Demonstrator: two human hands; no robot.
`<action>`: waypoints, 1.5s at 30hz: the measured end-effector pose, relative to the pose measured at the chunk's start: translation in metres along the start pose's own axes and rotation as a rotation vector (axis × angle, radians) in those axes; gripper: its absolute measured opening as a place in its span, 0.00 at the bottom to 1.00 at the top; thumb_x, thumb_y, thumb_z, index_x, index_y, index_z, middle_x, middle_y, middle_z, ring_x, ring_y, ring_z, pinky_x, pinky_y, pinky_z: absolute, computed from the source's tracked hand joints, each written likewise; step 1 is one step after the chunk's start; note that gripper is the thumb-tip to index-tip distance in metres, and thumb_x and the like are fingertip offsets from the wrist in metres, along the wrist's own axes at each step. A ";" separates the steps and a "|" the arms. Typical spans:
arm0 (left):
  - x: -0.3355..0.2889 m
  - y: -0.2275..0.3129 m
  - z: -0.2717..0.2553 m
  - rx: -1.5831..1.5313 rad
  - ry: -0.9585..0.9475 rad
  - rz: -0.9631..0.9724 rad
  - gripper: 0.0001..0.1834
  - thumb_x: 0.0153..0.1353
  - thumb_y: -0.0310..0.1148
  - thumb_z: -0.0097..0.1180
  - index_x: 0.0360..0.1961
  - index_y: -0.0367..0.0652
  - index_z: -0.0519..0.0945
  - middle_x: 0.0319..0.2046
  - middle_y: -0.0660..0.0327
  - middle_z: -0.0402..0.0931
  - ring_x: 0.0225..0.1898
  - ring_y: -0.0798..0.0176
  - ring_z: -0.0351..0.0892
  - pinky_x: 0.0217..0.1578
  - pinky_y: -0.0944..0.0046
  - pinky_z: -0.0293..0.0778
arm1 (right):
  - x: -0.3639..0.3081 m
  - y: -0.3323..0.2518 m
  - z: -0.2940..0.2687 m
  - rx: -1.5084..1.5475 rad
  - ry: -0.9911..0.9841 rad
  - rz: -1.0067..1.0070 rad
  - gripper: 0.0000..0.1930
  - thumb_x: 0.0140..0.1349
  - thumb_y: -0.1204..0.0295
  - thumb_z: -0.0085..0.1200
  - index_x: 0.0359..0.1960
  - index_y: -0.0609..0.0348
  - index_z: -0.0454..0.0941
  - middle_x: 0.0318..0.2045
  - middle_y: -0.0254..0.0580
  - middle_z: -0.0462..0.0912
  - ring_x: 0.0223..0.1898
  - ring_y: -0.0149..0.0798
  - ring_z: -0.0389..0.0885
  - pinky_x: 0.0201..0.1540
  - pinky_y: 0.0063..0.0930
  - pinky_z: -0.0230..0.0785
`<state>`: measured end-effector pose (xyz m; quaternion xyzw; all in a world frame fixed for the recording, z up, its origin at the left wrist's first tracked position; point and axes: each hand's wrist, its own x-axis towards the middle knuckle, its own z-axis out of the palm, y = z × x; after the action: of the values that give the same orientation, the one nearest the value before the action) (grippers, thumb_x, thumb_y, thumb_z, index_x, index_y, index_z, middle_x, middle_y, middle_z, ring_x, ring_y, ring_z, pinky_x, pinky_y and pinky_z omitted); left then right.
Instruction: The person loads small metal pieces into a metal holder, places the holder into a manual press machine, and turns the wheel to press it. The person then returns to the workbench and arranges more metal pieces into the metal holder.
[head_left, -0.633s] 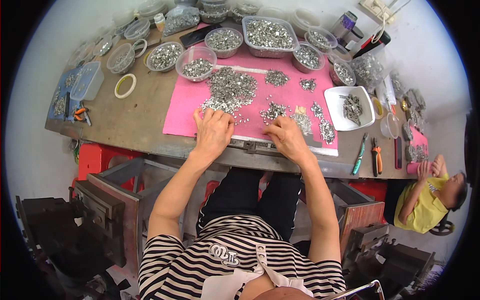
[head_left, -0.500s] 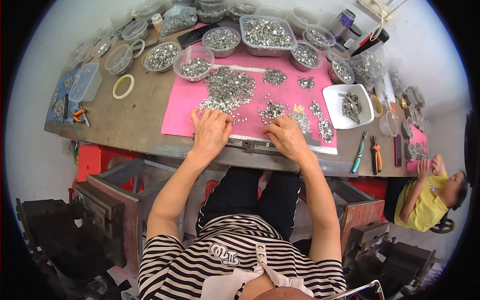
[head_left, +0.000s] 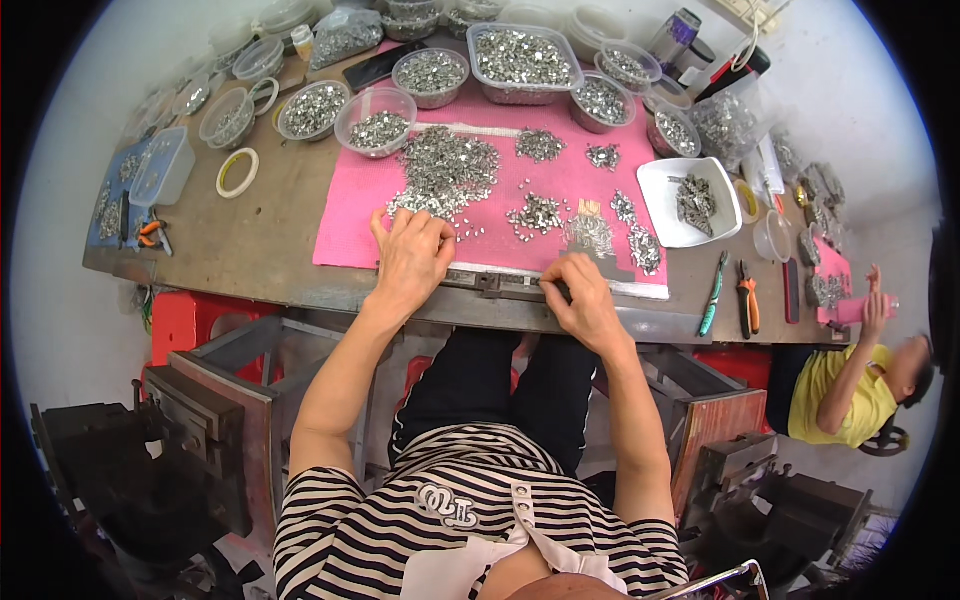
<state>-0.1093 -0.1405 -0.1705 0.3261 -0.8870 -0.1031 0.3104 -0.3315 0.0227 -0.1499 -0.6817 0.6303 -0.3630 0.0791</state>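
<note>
My left hand (head_left: 412,258) rests palm down at the near edge of the big heap of small silver metal pieces (head_left: 448,168). Its fingers are bent together, and whatever they grip is hidden beneath them. To the right, my right hand (head_left: 582,296) is closed in a pinch at a narrow metal bar fixture (head_left: 500,285) along the table's front edge. What lies between those fingertips is too small to make out. Beyond that hand is a smaller pile of silver pieces (head_left: 538,213), beside a bunch of thin pale pins (head_left: 590,236). All these piles lie on a pink mat (head_left: 345,225).
Tubs of metal pieces (head_left: 430,78) line the back. A white dish (head_left: 660,225) stands right of the mat, with teal-handled tweezers (head_left: 714,295) and orange-handled pliers (head_left: 748,300) nearer me. A tape roll (head_left: 238,174) lies left. A person in yellow (head_left: 835,395) sits at far right.
My right hand has drawn back from the smaller pile toward me, down to the metal bar. My left hand stays at the big heap's edge. The view has shifted slightly.
</note>
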 end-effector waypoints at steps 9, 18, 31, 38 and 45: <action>-0.003 -0.003 0.000 -0.012 0.009 0.007 0.03 0.57 0.28 0.64 0.32 0.46 0.83 0.32 0.64 0.76 0.43 0.56 0.73 0.61 0.34 0.54 | -0.001 0.001 0.002 -0.060 0.019 -0.100 0.07 0.55 0.81 0.62 0.35 0.59 0.79 0.33 0.41 0.77 0.38 0.47 0.76 0.42 0.39 0.66; -0.003 -0.002 0.003 -0.014 0.006 0.003 0.02 0.57 0.28 0.64 0.32 0.47 0.83 0.32 0.63 0.75 0.44 0.55 0.73 0.62 0.34 0.54 | 0.071 0.005 0.051 -0.083 0.071 -0.149 0.06 0.59 0.79 0.61 0.38 0.59 0.83 0.32 0.43 0.78 0.38 0.49 0.77 0.44 0.41 0.69; 0.000 0.023 -0.001 -0.024 0.031 0.053 0.04 0.58 0.29 0.64 0.35 0.46 0.82 0.33 0.64 0.76 0.43 0.56 0.74 0.63 0.33 0.54 | 0.092 0.017 0.064 -0.202 -0.108 -0.182 0.07 0.61 0.72 0.60 0.34 0.61 0.76 0.34 0.49 0.78 0.41 0.53 0.78 0.45 0.45 0.67; -0.006 0.060 0.022 -0.257 -0.032 0.211 0.06 0.58 0.27 0.63 0.36 0.45 0.80 0.34 0.62 0.76 0.41 0.56 0.77 0.64 0.40 0.58 | 0.038 0.015 0.004 0.116 0.017 0.014 0.03 0.62 0.79 0.58 0.35 0.63 0.76 0.33 0.48 0.78 0.35 0.52 0.78 0.40 0.40 0.69; -0.007 0.071 0.031 -0.296 -0.085 0.287 0.06 0.57 0.28 0.64 0.35 0.44 0.81 0.34 0.62 0.77 0.40 0.56 0.77 0.64 0.39 0.60 | -0.011 0.008 0.001 0.016 0.058 -0.037 0.08 0.56 0.80 0.62 0.35 0.62 0.76 0.35 0.44 0.76 0.39 0.49 0.75 0.44 0.39 0.67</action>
<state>-0.1609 -0.0822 -0.1712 0.1425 -0.9118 -0.2005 0.3288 -0.3372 0.0311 -0.1598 -0.6818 0.6167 -0.3889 0.0597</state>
